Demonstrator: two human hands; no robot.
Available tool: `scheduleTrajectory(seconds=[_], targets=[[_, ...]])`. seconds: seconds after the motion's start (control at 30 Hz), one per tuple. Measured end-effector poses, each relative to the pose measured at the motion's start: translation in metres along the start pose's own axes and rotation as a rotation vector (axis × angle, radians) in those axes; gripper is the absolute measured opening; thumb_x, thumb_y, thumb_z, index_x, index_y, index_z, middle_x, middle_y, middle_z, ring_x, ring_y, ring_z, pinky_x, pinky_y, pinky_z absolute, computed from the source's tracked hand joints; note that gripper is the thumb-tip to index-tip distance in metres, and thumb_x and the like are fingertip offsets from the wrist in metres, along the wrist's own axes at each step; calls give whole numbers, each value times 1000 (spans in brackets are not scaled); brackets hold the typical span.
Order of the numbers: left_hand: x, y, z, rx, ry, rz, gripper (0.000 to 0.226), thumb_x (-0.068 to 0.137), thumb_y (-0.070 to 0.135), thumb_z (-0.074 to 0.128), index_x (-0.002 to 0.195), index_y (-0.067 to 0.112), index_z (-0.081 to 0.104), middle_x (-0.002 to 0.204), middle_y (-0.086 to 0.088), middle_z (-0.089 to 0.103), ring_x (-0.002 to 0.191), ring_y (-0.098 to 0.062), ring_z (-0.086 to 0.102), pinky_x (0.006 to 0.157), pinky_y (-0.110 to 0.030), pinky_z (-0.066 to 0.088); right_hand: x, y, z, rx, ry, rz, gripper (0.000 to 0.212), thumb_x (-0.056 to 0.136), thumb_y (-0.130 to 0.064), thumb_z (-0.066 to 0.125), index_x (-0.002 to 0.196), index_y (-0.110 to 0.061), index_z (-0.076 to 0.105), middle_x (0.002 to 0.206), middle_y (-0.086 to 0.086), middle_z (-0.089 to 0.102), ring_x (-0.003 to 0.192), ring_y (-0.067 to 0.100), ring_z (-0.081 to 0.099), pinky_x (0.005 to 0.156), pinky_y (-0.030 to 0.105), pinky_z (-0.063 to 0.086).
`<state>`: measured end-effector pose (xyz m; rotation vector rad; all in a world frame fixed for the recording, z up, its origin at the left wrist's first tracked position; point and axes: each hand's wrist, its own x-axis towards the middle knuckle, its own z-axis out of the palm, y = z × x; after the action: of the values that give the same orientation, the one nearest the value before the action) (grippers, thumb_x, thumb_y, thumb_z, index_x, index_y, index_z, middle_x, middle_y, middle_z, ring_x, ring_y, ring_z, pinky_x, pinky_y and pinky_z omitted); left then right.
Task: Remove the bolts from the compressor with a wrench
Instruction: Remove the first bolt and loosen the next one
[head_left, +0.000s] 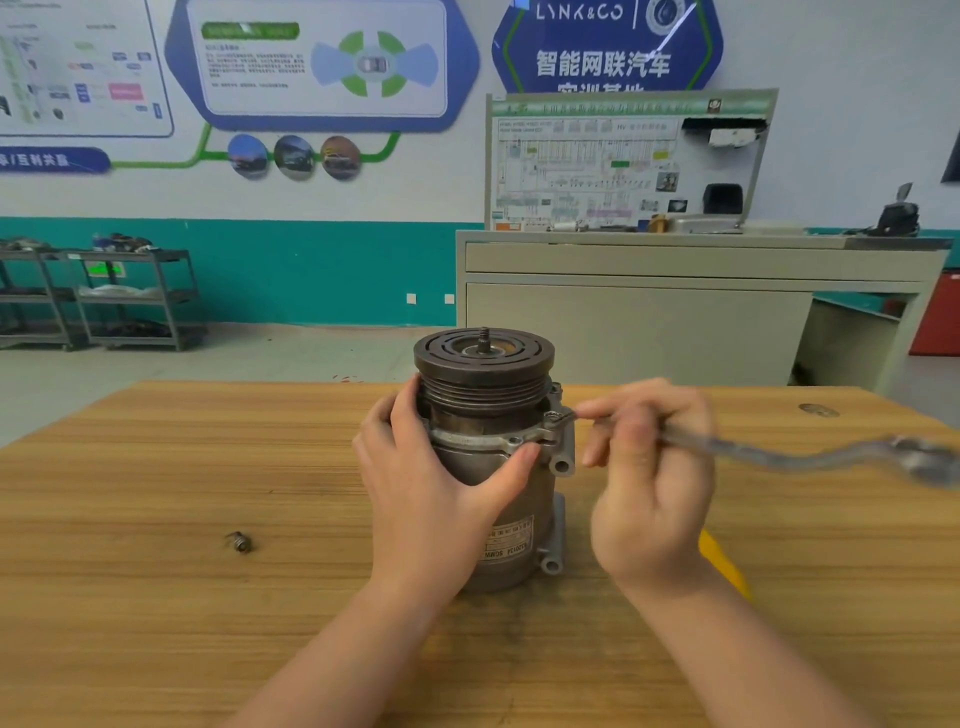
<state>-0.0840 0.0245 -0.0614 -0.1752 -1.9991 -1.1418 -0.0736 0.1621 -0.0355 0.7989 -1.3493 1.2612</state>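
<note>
Head view looks down on a compressor (488, 457) standing upright on the wooden counter (156, 467), pulley face up, its cylinder axis vertical. The left hand (431, 483) wraps the body from the person's left side, fingers (511, 465) curled round the housing just under the flange, gripping it steady. The right hand (649, 478) sits just to the right of the compressor, its fingers clenched around the shank of a wrench (769, 452).

What matters is how that wrench lies. Its long axis runs nearly level, out to the right and away from the compressor, with the near end seated on a bolt (553, 415) on the right-hand ear of the flange. The far end is blurred, so I judge it is swinging. The bolt itself stands upright, parallel to the compressor's axis, so the handle has to sweep in a flat arc around it. The right hand is the nearer one to that bolt and grips close to the head, which gives little leverage; the left hand must resist the twist.

A small dark part (239, 541), possibly a bolt already out, lies on the counter well to the left, too blurred to be sure. Something yellow (724, 566) peeks from behind the right wrist.
</note>
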Motion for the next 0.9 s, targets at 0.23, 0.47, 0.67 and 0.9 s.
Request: scheduleTrajectory(seconds=[0.23,0.47,0.67,0.9], targets=[[-1,0,-1,-7,-17,-1,106,58,79,59,146,27,30,126,19,23,124,-2,20,104,-27,25,32,15,-20,684,340,1051,20,105,-17,38,89,-11,48,66,8,65,47,14,57,44,21,46],[1,0,0,-12,-10,5,105,58,79,60,145,29,30,124,22,23,122,0,21,101,-22,23,34,10,-17,635,375,877,19,105,-19,36,91,-11,47,70,8,69,56,16,64,54,24,54],[1,-1,-1,-21,-17,11,104,58,79,60,145,31,29,125,23,23,124,-2,23,98,-14,21,26,-2,-10,277,173,516,15,104,-18,37,92,-18,47,76,3,68,51,15,61,51,27,51],[1,-2,0,-16,-21,3,106,59,78,59,145,24,31,129,11,28,123,-4,22,104,-28,25,7,-2,-7,-220,-217,-237,22,105,-28,41,96,-11,51,82,12,60,67,17,57,61,23,48]])
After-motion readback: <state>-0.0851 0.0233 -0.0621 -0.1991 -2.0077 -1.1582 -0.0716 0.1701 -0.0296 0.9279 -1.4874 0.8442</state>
